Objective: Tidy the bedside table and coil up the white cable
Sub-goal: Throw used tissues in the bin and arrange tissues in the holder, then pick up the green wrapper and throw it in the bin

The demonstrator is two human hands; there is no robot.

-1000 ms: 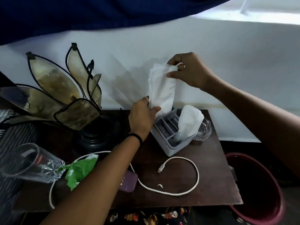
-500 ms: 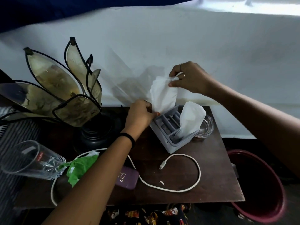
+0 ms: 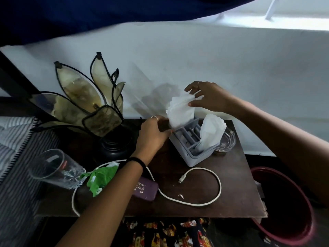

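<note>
Over the dark wooden tabletop (image 3: 231, 184), both hands hold one white tissue (image 3: 179, 111)
Left hand (image 3: 153, 134) pinches its lower edge, right hand (image 3: 208, 98) its top, above the grey slotted organiser box (image 3: 192, 154)

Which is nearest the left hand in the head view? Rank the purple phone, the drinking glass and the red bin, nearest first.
From the left hand:
1. Purple phone, on the table just below the wrist, toward the front edge.
2. Drinking glass, lying on its side at the table's left end.
3. Red bin, on the floor beyond the table's right edge.
</note>
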